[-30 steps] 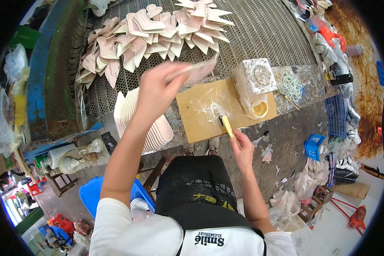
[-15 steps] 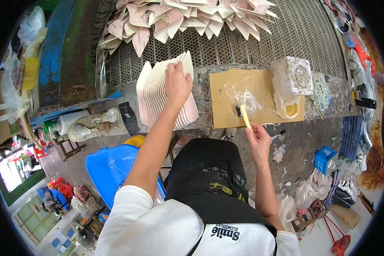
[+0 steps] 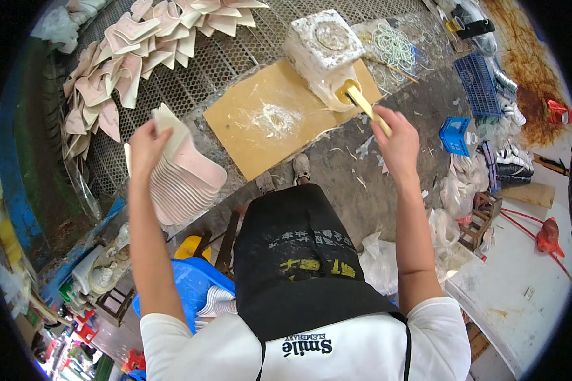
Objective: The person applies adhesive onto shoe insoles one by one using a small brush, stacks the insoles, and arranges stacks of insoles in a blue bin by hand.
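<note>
Beside grey metal mesh [image 3: 238, 54] | touching with left hand [image 3: 149, 145] stacked pale-pink curved pieces [image 3: 187, 174], cannot tell if pinching one | gripping with right hand [image 3: 398, 136] cream flat-handled brush [image 3: 363, 104], dipped into mouth of white crusted container [image 3: 324, 47] on brown cardboard sheet [image 3: 235, 127]

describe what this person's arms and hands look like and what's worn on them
The left hand and right hand are bare, with no gloves or wristwatch visible. Both forearms are uncovered too. Higher up, the left sleeve and right sleeve are short, loose and white, with no markings visible on them.
</note>
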### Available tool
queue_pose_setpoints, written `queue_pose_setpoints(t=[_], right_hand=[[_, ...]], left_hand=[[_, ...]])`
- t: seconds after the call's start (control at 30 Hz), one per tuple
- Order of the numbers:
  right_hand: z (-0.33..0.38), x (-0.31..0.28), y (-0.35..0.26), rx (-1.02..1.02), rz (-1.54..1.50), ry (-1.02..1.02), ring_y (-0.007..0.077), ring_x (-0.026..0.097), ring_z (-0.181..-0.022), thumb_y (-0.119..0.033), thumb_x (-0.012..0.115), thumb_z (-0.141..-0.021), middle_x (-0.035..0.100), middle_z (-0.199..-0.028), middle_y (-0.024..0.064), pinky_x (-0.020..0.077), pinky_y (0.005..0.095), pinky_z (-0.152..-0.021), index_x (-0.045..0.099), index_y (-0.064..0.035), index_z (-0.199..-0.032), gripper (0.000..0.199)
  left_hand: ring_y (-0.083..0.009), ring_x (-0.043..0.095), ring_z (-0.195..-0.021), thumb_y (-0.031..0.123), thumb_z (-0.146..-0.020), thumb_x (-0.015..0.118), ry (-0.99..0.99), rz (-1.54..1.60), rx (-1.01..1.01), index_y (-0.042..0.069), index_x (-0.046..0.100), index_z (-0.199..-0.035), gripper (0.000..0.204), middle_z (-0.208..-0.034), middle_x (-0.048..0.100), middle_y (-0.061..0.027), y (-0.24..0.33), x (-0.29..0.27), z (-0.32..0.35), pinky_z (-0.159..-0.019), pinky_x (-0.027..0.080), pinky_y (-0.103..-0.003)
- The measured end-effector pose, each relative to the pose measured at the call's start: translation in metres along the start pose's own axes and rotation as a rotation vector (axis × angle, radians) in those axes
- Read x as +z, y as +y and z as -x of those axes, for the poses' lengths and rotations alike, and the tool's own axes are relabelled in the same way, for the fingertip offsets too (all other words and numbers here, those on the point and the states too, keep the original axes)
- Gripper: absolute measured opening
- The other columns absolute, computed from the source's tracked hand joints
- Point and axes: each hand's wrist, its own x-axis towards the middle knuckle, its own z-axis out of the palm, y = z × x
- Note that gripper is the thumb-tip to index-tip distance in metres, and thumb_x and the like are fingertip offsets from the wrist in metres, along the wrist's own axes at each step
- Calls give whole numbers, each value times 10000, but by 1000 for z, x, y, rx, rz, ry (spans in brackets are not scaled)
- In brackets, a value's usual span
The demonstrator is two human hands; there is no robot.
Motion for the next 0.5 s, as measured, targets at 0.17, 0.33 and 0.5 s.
queue_pose_setpoints(t=[0.17, 0.33, 0.5], right_hand=[[-9, 12, 24, -35, -94, -66, 241, 672, -756, -188, 736, -857, 690, -852, 73, 523, 362, -693, 716, -137, -1123, 271], [21, 22, 30, 239, -363, -183, 73, 578, -658, -167, 715, -897, 665, -723, 27, 483, 268, -628, 725, -72, -1120, 243], [44, 51, -3, 399, -890, -207, 13, 491, -640, -131, 656, -963, 621, -797, -58, 360, 167, -567, 677, -71, -1252, 296]], left_hand=[[-102, 634, -728, 263, -921, 701, 53, 180, -121, -66, 703, -1021, 345, -868, 728, -81, 62, -87, 64, -656, 501, -264], [-143, 698, -876, 266, -965, 645, 176, 716, -349, -14, 670, -1168, 346, -1059, 717, -81, 64, -61, 111, -725, 576, -279], [-212, 678, -997, 189, -983, 611, 170, 984, -433, -28, 596, -1257, 350, -1160, 666, -102, 102, 32, 141, -780, 621, -353]])
